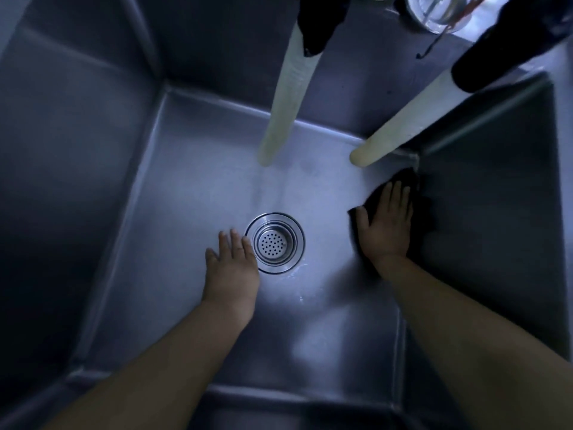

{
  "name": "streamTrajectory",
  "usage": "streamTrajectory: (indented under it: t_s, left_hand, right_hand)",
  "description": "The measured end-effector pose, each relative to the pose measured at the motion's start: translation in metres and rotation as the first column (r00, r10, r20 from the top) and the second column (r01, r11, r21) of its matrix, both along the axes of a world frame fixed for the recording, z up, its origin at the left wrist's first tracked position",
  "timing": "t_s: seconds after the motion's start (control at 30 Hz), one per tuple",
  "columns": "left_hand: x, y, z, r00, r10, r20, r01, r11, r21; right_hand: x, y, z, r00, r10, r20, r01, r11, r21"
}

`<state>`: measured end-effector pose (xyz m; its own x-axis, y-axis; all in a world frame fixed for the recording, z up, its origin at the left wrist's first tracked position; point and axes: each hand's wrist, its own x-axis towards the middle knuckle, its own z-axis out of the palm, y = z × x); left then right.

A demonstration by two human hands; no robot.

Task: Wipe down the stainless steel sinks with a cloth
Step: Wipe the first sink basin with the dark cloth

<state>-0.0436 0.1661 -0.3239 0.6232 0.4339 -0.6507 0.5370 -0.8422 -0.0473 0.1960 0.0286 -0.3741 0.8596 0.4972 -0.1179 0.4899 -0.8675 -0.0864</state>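
Dark cloth (406, 181) sat at the far right corner of the sink (192, 187) floor, w/ right hand (384, 221) pressed flat on it, fingers spread, while left hand (232, 265) lay open, fingers splayed, empty, just beside the drain strainer (274, 242).

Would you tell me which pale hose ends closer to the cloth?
The right hose; its tip sits just above the dark cloth, while the left hose ends mid-basin.

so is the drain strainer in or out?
In. The perforated strainer basket sits seated in the drain ring on the sink floor, beside the left hand.
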Motion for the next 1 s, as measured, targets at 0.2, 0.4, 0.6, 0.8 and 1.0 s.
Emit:
streamTrajectory:
  t_s: [0.2,0.4,0.6,0.8,1.0]
  left_hand:
    - [-0.002,0.000,0.005,0.999,-0.015,-0.048,0.015,1.000,-0.010]
    - [-0.001,0.002,0.007,0.998,-0.003,-0.065,0.000,0.999,-0.037]
    - [-0.002,0.002,0.003,0.998,-0.004,-0.064,0.001,0.999,-0.042]
    - [-0.003,0.004,0.000,0.999,-0.009,-0.045,0.008,1.000,-0.026]
    - [-0.006,0.003,-0.003,1.000,0.016,-0.019,-0.016,1.000,-0.024]
  right_hand:
    - [-0.108,-0.065,0.017,0.995,0.052,-0.086,-0.056,0.998,-0.038]
    - [-0.159,-0.081,0.011,0.968,0.222,-0.121,-0.245,0.942,-0.228]
    - [-0.112,-0.030,0.006,0.967,0.243,-0.079,-0.253,0.954,-0.162]
    - [-0.047,0.038,0.005,0.946,0.321,-0.033,-0.323,0.944,-0.068]
    - [-0.015,0.076,0.001,0.947,0.321,0.009,-0.321,0.947,-0.002]
